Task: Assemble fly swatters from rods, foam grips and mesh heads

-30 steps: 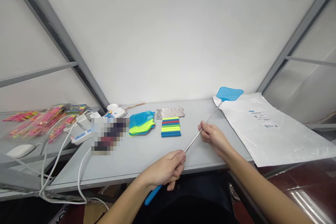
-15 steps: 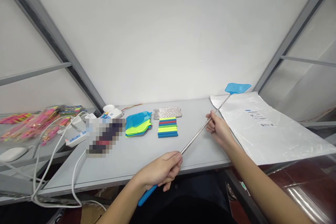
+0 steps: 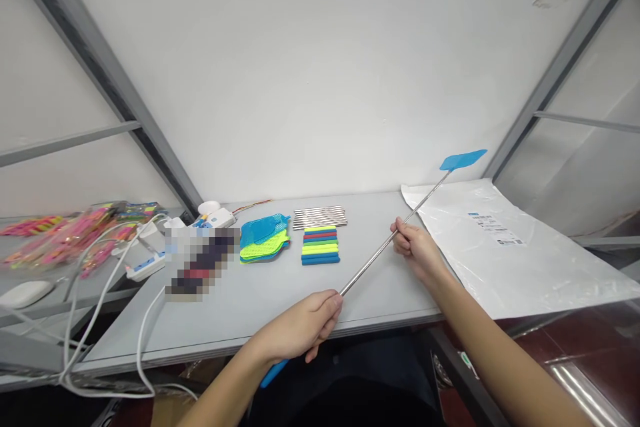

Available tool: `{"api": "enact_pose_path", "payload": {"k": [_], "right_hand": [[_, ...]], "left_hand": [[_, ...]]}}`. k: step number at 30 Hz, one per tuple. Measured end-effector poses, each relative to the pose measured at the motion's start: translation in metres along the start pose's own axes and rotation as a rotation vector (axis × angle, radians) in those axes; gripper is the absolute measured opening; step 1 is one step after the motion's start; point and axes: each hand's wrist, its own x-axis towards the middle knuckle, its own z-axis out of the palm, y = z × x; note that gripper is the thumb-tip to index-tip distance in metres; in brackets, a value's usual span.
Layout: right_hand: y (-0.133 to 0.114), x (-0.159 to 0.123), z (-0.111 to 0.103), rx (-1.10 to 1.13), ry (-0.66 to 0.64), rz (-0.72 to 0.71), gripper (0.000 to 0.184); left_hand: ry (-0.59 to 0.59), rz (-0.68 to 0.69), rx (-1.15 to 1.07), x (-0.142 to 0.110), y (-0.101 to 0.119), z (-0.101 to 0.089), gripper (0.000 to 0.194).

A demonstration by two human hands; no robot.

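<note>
A blue fly swatter with a thin metal rod slants across the front of the table, held between both hands. My left hand is closed around its lower end, where the blue handle sticks out below the palm. Further up, my right hand pinches the metal rod. The blue head, seen nearly edge-on, is raised over the white bag at the far right. Left of the rod lie a row of coloured handle tubes, several metal rods and a pile of blue and yellow-green swatter heads.
A white plastic bag with a label covers the table's right side. At the left are power strips, looping white cables, a blurred-out patch and bags of pink items. Behind the table rises a white wall.
The swatter head has moved right and up and turned more edge-on. My right hand has moved right, with the rod longer between the hands. My left hand keeps its grip and shifts slightly left.
</note>
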Motion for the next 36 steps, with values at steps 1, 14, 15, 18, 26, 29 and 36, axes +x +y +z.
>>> {"api": "enact_pose_path", "payload": {"k": [1,14,15,18,26,29,36], "right_hand": [[-0.003,0.002,-0.003,0.003,0.012,-0.013,0.035],[0.02,-0.025,0.014,0.028,-0.015,0.023,0.038],[0.021,-0.026,0.016,0.031,-0.011,0.019,0.038],[0.016,-0.021,0.015,0.03,0.005,-0.004,0.036],[-0.009,-0.006,0.008,0.025,0.031,-0.071,0.032],[-0.009,-0.006,0.012,0.031,0.039,-0.094,0.031],[-0.003,-0.01,0.042,0.058,0.068,-0.157,0.033]], "left_hand": [[0.01,0.0,0.036,-0.003,-0.001,-0.001,0.043],[0.333,0.058,0.63,-0.03,-0.002,-0.03,0.042],[0.366,0.046,0.665,-0.03,-0.003,-0.031,0.041],[0.396,0.021,0.673,-0.035,-0.006,-0.029,0.039],[0.155,-0.004,0.382,-0.055,-0.006,-0.039,0.045],[0.104,-0.056,0.26,-0.058,-0.014,-0.047,0.048],[0.166,0.001,0.303,-0.065,-0.004,-0.049,0.049]]}}
